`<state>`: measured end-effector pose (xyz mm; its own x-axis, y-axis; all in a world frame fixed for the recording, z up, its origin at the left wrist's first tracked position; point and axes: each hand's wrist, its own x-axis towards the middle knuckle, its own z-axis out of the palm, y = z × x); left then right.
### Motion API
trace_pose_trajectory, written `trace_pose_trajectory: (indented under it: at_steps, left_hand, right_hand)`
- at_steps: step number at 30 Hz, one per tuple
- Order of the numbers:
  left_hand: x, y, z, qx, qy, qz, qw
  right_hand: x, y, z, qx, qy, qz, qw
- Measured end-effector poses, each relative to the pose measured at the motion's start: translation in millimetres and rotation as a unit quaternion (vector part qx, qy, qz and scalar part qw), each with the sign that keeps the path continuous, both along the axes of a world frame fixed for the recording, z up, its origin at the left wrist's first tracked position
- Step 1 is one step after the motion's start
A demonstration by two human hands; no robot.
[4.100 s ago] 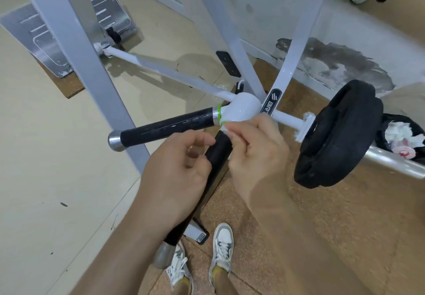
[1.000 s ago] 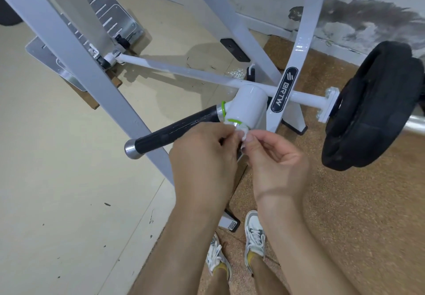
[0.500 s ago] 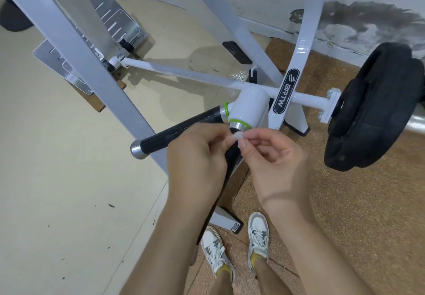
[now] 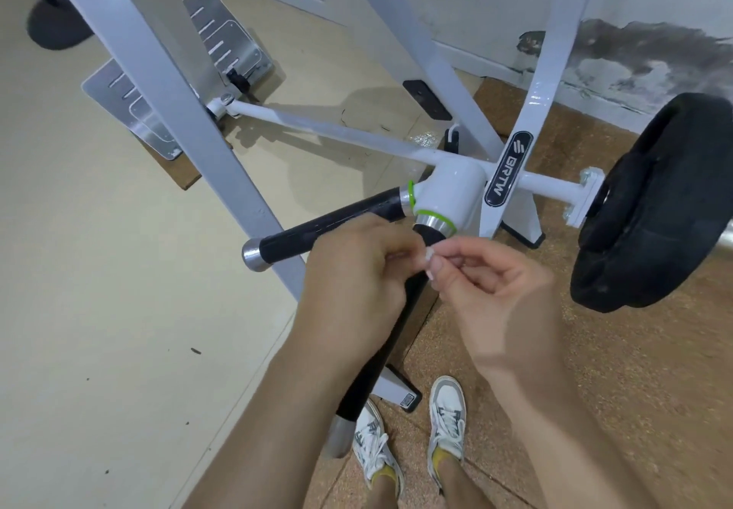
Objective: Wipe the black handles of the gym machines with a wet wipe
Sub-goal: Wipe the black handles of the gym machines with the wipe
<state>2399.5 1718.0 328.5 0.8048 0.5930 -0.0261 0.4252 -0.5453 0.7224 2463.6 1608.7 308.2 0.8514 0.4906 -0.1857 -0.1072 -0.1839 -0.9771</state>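
1. Both hands meet below the white hub [image 4: 452, 199]: your left hand [image 4: 353, 282] and right hand [image 4: 488, 294] pinch a small wet wipe [image 4: 430, 260] between curled fingertips.
2. Wet wipe lies over the near black handle [image 4: 367, 385]; contact unclear.

Only one mark reads: "BRTW", white capitals running lengthwise on a black oval badge [image 4: 508, 170]. The badge sits on the white upright [image 4: 543, 72], up and right of my fingers [image 4: 439, 270]. A striped logo tops the letters on the same badge. Below my fingers there is a small square code sticker [image 4: 406, 400] on the machine's foot [image 4: 390, 387], too small to read.
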Motion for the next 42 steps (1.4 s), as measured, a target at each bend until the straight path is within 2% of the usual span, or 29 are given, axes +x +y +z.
trace_pose_trajectory:
  at_steps: [3,5,8,10,11,14,16,18,20,23,28,30,32,34,36,38,42]
  left_hand:
    - [25.4,-3.0,-0.5,0.008,0.004,0.036,0.999]
    - [23.4,-5.4,-3.0,0.064,0.013,-0.013,0.998]
    - [7.9,-10.7,-1.7,0.165,0.022,-0.109,0.980]
    - [7.6,-14.5,4.5,0.177,0.032,-0.140,0.974]
    - [9.1,-16.1,7.0,0.146,0.038,-0.146,0.978]
    - [9.8,-18.9,15.6,-0.028,0.013,-0.118,0.993]
    - [6.9,-19.0,19.8,-0.090,-0.012,-0.075,0.993]
    - [1.5,-14.2,21.8,-0.110,-0.034,-0.003,0.993]
    - [-3.2,-8.8,20.7,-0.126,-0.021,0.051,0.990]
    - [-9.3,-11.2,11.9,-0.117,0.032,0.047,0.991]
    - [-10.4,-13.4,7.0,-0.112,0.039,0.055,0.991]
    - [-10.9,-11.8,7.2,-0.123,0.042,0.056,0.990]
    - [-11.2,-11.5,7.2,-0.135,0.040,0.056,0.988]
    - [-11.6,-10.7,7.4,-0.151,0.034,0.058,0.986]
    - [-11.7,-9.4,6.7,-0.156,0.031,0.056,0.986]
    - [-12.3,-8.2,6.8,-0.162,0.032,0.054,0.985]
    - [-12.2,-7.5,5.5,-0.158,0.030,0.053,0.986]
  right_hand:
    - [-3.0,3.8,-5.1,-0.011,-0.022,-0.082,0.996]
    - [-8.7,4.6,-8.4,-0.022,-0.037,-0.098,0.994]
    - [-16.7,-6.5,-5.5,0.000,0.038,-0.083,0.996]
    - [-16.9,-12.4,-1.7,0.047,0.111,-0.074,0.990]
    - [-15.5,-13.4,-0.5,0.066,0.129,-0.076,0.986]
    - [-13.3,-5.5,-2.4,0.105,0.169,-0.108,0.974]
    - [-18.7,1.2,-8.6,0.121,0.186,-0.160,0.962]
    - [-24.6,7.1,-14.5,0.119,0.193,-0.217,0.950]
    - [-25.8,14.8,-20.5,0.128,0.221,-0.273,0.928]
    - [-25.6,28.4,-22.0,0.153,0.269,-0.323,0.894]
    - [-35.0,26.7,-24.0,0.170,0.316,-0.225,0.906]
    - [-27.6,25.2,-25.0,0.191,0.333,-0.252,0.888]
    - [-23.4,25.9,-22.3,0.192,0.307,-0.282,0.889]
    - [-30.9,22.7,-19.4,0.100,0.174,-0.279,0.939]
    - [-43.4,17.3,-14.3,0.025,0.068,-0.242,0.967]
    - [-50.0,16.5,-12.9,0.019,0.055,-0.245,0.968]
    - [-33.8,36.6,-25.8,0.092,0.162,-0.332,0.925]
